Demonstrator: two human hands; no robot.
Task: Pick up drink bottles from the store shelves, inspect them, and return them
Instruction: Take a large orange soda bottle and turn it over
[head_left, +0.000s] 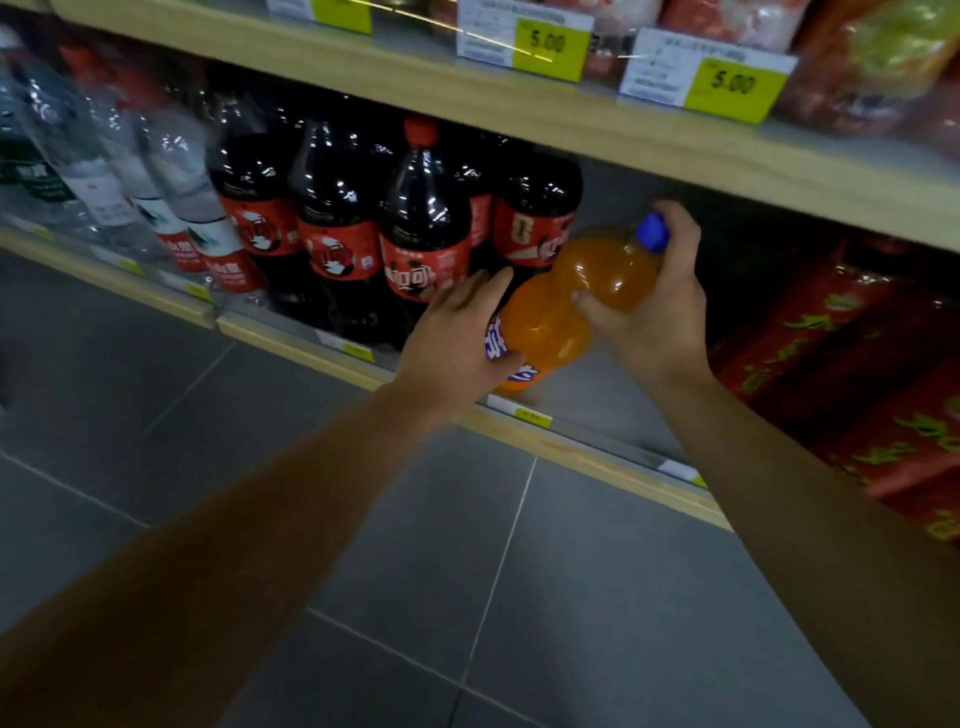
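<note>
A large orange soda bottle with a blue cap leans to the right over the bottom shelf, its base near the shelf's front edge. My right hand grips its upper part and neck, fingers curled round it just below the cap. My left hand lies against the bottle's lower left side over the blue label, with the fingers nearly straight and the thumb on the label. Several dark cola bottles with red labels stand directly to the left.
Clear water bottles fill the shelf's left end. Red cartons with green print are stacked at the right. A wooden shelf board with yellow price tags hangs closely overhead. Grey floor tiles lie below.
</note>
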